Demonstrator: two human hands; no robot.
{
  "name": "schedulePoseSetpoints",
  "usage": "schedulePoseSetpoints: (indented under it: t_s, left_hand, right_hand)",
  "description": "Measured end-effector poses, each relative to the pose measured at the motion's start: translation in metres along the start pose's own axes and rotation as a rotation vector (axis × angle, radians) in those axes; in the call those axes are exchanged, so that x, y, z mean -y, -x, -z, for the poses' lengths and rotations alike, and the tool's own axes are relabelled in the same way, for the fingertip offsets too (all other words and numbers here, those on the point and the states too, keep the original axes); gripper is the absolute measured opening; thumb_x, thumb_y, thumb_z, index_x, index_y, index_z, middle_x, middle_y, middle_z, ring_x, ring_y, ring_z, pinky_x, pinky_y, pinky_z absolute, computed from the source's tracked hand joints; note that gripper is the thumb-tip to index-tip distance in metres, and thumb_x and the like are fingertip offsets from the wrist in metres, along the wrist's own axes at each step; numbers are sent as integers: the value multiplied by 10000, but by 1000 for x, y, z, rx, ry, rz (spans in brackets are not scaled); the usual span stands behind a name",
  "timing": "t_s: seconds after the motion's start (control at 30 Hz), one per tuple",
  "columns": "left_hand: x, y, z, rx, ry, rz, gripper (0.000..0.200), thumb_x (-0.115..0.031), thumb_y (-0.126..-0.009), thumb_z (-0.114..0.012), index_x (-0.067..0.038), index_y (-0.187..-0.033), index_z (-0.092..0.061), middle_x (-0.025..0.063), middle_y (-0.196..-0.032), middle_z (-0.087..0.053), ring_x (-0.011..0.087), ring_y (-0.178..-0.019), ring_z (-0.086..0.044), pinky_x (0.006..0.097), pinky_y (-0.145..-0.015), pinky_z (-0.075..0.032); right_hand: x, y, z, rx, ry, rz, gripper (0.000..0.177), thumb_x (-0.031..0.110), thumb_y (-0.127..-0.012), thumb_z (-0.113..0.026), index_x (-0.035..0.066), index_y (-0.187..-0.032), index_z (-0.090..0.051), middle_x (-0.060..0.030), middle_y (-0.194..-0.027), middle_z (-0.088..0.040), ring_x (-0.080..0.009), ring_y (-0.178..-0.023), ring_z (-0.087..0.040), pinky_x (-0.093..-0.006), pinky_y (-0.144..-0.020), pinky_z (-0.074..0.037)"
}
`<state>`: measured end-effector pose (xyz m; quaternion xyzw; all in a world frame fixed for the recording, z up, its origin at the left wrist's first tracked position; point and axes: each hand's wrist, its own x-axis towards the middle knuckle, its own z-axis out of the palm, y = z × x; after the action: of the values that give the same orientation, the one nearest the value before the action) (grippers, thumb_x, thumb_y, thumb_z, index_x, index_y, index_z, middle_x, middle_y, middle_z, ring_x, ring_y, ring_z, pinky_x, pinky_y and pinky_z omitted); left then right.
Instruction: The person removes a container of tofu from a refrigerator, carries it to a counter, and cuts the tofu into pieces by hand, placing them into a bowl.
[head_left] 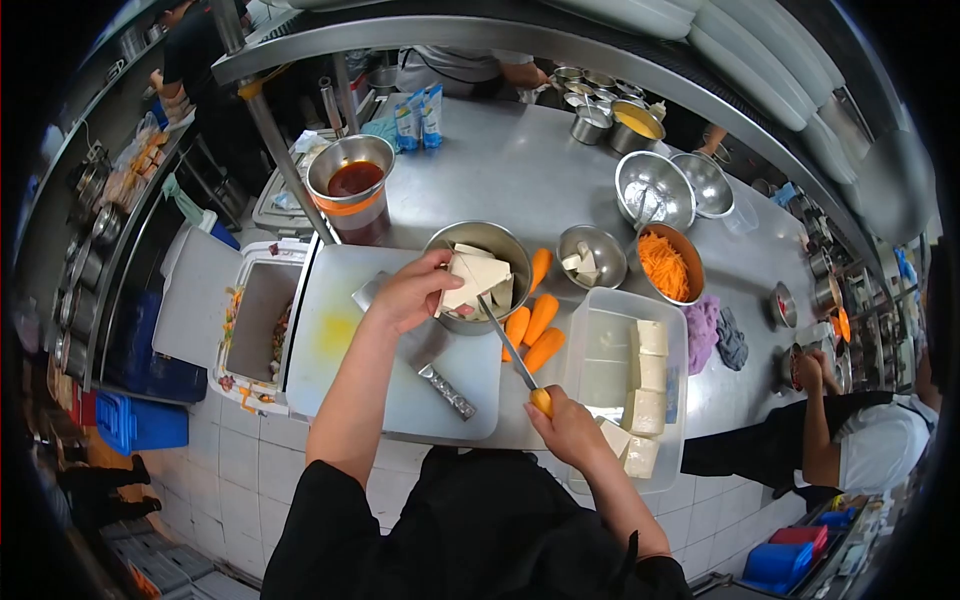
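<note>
My left hand (410,292) grips a flat white block of tofu (474,276) above a steel bowl (517,247) that holds more pale pieces. My right hand (568,430) is closed around the yellowish handle of a knife (512,348). The blade points up and left, its tip at the tofu's lower edge. Under my left forearm, a cleaver (447,390) with a patterned handle lies on a white cutting board (335,375), its blade partly hidden. Several peeled carrots (541,318) lie beside the bowl. Right of them, a clear plastic container (600,345) holds several tofu blocks (648,375).
A small bowl (612,245) of tofu pieces and a bowl of shredded carrot (663,266) stand behind the container. A pot of red sauce (355,180) is at back left. An open bin (255,325) adjoins the board. A co-worker (860,440) stands at right. Metal shelving (400,38) runs overhead.
</note>
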<state>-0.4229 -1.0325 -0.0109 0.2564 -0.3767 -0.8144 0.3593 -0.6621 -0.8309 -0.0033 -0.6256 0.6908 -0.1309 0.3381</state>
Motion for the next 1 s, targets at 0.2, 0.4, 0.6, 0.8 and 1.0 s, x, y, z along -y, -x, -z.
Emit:
schedulePoseSetpoints:
  t_s: [0.2, 0.4, 0.6, 0.8, 1.0]
  left_hand:
    - [4, 1, 3, 30, 23, 43, 462, -33, -877, -564, 39, -1303, -401, 173, -1214, -535, 293, -1076, -613, 443, -828, -575]
    - [-4, 2, 2, 8, -6, 128, 528, -57, -862, -591, 41, -1338, -384, 170, -1223, -528, 265, -1058, -610, 425, -834, -575]
    - [-22, -12, 0, -184, -512, 100, 588, -123, -837, -652, 26, -1341, -390, 147, -1150, -576, 210, -1015, -611, 365, -729, -581]
    - [-32, -40, -10, -317, -1173, -10, 627, -206, -763, -708, -24, -1302, -443, 168, -1092, -628, 253, -989, -636, 358, -779, -534]
    - [-21, -50, -14, -288, -1800, 101, 509, -266, -759, -716, -63, -1199, -560, 155, -1156, -641, 315, -1063, -617, 404, -889, -489]
  right_hand:
    - [-5, -5, 5, 76, -23, 15, 416, 402, -956, -540, -6, -1029, -504, -168, -710, -625, -287, -561, -622, -389, -545, -495]
    - [-10, -6, 24, 410, -623, -191, 351, 372, -966, -549, 26, -941, -493, -23, -618, -520, -88, -426, -482, -243, -390, -406]
    - [-11, 8, 39, 253, -708, -241, 307, 323, -968, -550, 23, -939, -495, -21, -615, -518, -95, -423, -475, -250, -392, -395]
    - [-18, 21, 45, 148, -770, -226, 292, 304, -967, -554, 16, -975, -507, -27, -619, -522, -88, -422, -467, -244, -395, -384]
    - [-27, 28, 41, 107, -777, -241, 333, 315, -962, -549, 2, -1075, -534, -38, -625, -526, -92, -419, -453, -245, -408, -386]
